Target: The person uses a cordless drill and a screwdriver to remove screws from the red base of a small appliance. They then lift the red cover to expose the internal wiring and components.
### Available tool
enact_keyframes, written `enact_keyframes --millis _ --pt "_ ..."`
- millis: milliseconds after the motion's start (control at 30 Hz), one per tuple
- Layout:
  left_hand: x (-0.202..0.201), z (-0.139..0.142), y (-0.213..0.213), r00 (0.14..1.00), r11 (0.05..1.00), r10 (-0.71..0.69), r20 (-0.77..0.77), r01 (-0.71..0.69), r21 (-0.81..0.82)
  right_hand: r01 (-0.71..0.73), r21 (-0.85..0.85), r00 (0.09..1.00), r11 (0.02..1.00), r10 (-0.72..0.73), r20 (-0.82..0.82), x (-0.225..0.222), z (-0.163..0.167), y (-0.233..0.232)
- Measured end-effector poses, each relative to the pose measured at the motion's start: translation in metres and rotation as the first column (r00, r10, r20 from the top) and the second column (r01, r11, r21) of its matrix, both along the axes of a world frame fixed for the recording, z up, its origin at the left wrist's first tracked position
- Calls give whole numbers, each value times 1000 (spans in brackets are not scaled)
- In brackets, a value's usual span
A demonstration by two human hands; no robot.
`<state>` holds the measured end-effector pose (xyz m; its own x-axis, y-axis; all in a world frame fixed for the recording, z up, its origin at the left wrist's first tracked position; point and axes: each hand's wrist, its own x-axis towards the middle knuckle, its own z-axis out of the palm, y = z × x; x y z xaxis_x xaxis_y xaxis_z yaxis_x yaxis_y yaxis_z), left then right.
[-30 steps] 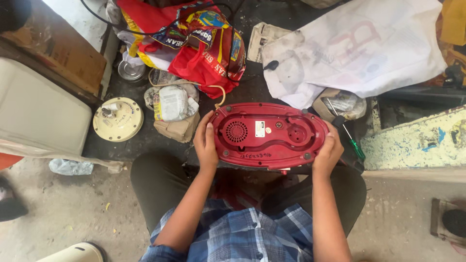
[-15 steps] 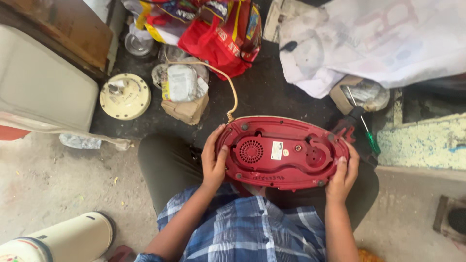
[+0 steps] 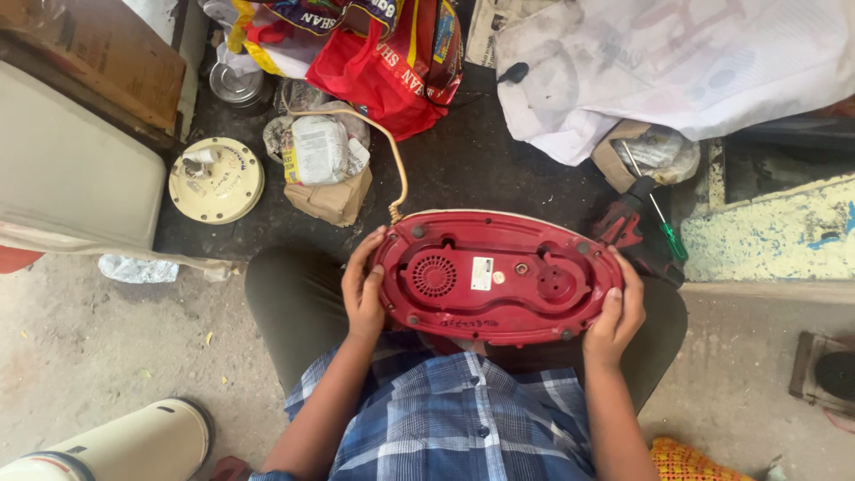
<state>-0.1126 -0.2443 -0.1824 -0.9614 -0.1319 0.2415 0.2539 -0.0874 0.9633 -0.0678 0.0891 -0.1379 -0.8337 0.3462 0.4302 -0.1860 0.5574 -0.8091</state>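
A red oval appliance base (image 3: 495,276) lies upside down on my lap, its underside with a round vent grille and a small white label facing up. My left hand (image 3: 362,287) grips its left end and my right hand (image 3: 614,312) grips its right end. A cream cord (image 3: 392,165) runs from the base's far left edge toward the bags. Dark trousers and a blue checked shirt show beneath the base.
A red bag (image 3: 392,67) and a wrapped bundle (image 3: 319,151) lie ahead. A cream round disc (image 3: 215,180) sits at the left, a green-handled screwdriver (image 3: 663,227) and a red tool (image 3: 619,223) at the right. White cloth (image 3: 677,62) covers the far right. A cream cylinder (image 3: 125,445) lies bottom left.
The red base has stayed in both hands, held a little lower and closer to my body. The view has shifted, bringing the cream cylinder into sight at the bottom left.
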Motion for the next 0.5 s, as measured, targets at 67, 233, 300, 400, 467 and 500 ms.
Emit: enact_keyframes --millis 67,233,300,400,467,500 --pt "1 -2 -3 999 998 35 -8 -36 -59 1 38 1000 999 0 -15 5 5 -4" --pt "7 11 -2 995 971 79 -61 -90 -222 -3 63 1000 998 5 -28 16 11 -7" --pt "8 27 1 993 951 72 -98 -98 -294 4 72 1000 997 -2 -23 18 13 -6" --pt "1 58 10 984 835 102 -146 -164 -525 18 69 1000 997 -17 -24 20 15 -3" --pt "-8 82 13 954 670 0 -299 -222 -708 20 62 999 998 -18 -29 20 16 -2" --pt "-16 94 14 930 570 -68 -362 -262 -779 19 60 999 998 -17 -39 20 15 -1"
